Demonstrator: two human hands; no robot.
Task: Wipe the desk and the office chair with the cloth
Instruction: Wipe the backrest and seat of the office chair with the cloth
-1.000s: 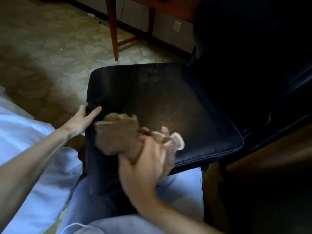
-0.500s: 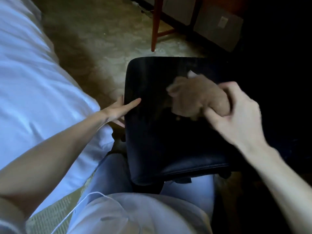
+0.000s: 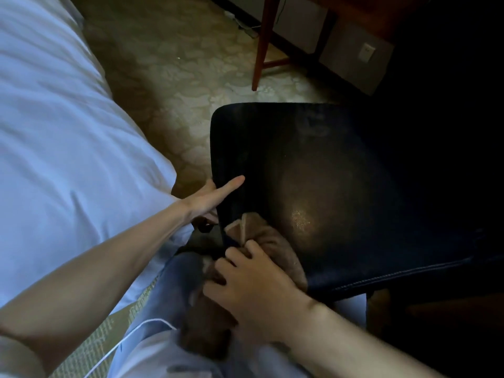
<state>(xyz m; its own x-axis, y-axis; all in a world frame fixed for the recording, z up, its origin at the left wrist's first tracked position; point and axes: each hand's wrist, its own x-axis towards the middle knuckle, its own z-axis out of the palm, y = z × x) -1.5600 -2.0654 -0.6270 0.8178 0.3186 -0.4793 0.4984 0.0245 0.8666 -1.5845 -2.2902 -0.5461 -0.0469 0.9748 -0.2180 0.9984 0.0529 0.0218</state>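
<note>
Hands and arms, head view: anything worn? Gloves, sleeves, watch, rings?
Both hands are bare: no gloves on the left hand or the right hand, and no rings or watch show. Both forearms are uncovered. The left arm ends in a pale sleeve at the bottom-left corner; no sleeve shows on the right arm before the frame edge.

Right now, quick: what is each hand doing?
Left hand: open, fingers straight against the left edge of the chair seat.
Right hand: gripping the brown cloth at the seat's near left corner.
</note>
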